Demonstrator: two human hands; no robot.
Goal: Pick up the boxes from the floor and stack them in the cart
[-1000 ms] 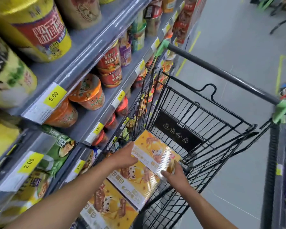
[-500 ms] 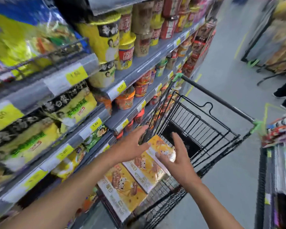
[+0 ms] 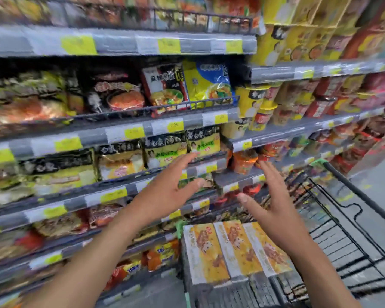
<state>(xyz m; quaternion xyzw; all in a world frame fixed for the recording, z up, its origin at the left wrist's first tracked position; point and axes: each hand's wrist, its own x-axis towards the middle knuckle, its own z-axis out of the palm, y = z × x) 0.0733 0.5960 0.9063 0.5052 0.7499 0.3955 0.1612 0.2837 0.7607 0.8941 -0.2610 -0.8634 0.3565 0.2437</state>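
Hovering empty above the boxes (image 3: pixel 238 250) in the cart (image 3: pixel 351 221).
Left hand (image 3: pixel 167 192) and right hand (image 3: pixel 273 207) spread open, holding nothing; shelves (image 3: pixel 120 130) beside.

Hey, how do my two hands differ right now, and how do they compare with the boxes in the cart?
The left hand is raised higher, in front of the grey store shelves; the right hand hangs lower, above the yellow-orange boxes. The left shows its back, the right its thumb side. Both are open, empty, fingers spread, touching nothing; the boxes lie side by side in the black wire cart.
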